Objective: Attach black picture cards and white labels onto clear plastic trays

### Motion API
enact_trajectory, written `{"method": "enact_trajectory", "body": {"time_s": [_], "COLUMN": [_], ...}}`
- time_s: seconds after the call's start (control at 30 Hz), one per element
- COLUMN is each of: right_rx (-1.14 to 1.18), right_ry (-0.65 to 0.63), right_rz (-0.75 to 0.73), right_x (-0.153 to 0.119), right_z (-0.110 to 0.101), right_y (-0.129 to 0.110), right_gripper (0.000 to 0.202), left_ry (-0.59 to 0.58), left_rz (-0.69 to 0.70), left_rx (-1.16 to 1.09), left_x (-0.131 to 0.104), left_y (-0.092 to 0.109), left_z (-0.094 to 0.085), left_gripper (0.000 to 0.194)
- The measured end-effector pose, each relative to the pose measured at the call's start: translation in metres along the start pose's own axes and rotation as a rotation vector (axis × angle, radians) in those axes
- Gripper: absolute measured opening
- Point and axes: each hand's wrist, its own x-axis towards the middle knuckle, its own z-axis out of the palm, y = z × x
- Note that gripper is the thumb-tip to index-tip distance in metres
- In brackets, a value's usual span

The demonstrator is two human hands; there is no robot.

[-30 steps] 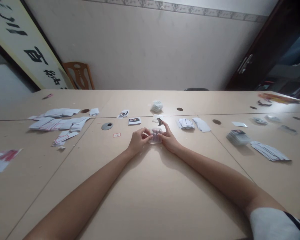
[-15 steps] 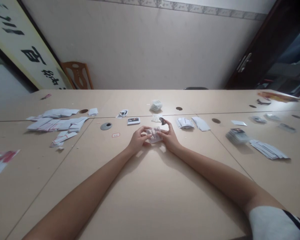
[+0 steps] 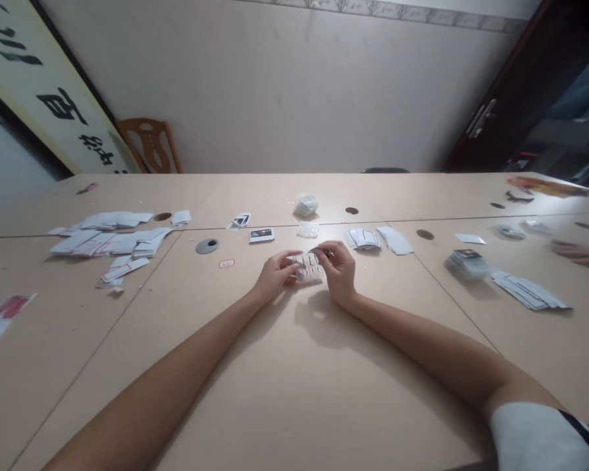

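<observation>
My left hand point(image 3: 275, 275) grips the left edge of a small clear plastic tray point(image 3: 309, 269) with rows of little dark marks or pieces on it. It is tilted a little above the table. At the tray's upper right corner, my right hand point(image 3: 338, 265) is closed in a pinch, with a small dark piece point(image 3: 312, 251) at its fingertips. Just beyond my hands lies another clear tray point(image 3: 308, 229), and behind it a stack of clear plastic trays point(image 3: 306, 205). Left of them rests a flat box with a dark picture point(image 3: 262, 235).
White cards point(image 3: 110, 243) lie heaped on the left. More white cards point(image 3: 364, 239) are fanned right of centre. Stacked clear packs point(image 3: 466, 265) and a row of white cards point(image 3: 530, 291) stand farther right. Another person's hand point(image 3: 582, 253) reaches in, blurred, at the right edge.
My right hand has left the tray's right edge and now pinches the dark piece at its upper corner. Another person's hand has come in at the right.
</observation>
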Motion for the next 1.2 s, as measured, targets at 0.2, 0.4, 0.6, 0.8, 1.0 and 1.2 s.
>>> {"method": "enact_trajectory", "body": {"time_s": [0.2,0.4,0.6,0.8,1.0,1.2], "right_rx": [0.065,0.104,0.048,-0.031,-0.123,-0.159], "right_ry": [-0.123,-0.197,-0.201,-0.204,-0.206,-0.185], "right_rz": [0.156,0.262,0.264,0.25,0.197,0.174], "right_x": [-0.0031,-0.0021,-0.0017,-0.0019,-0.004,-0.0042], "right_z": [0.0023,0.0032,0.0023,0.001,0.0015,0.0015], "right_y": [0.0001,-0.0038,-0.0078,-0.0073,-0.0057,-0.0044], "right_gripper": [0.014,0.015,0.018,0.017,0.017,0.018], "left_ry": [0.019,-0.011,-0.042,-0.014,-0.023,-0.052], "left_rz": [0.014,0.019,0.022,-0.009,-0.013,-0.027], "left_rx": [-0.03,-0.05,-0.081,-0.117,-0.115,-0.138], "left_x": [-0.0018,-0.0011,-0.0003,-0.0001,-0.0002,0.0007], "left_y": [-0.0018,-0.0053,-0.0052,-0.0025,-0.0016,-0.0018], "left_z": [0.0021,0.0016,-0.001,-0.002,-0.0017,-0.0028], "left_gripper": [0.046,0.039,0.039,0.032,0.034,0.038]}}
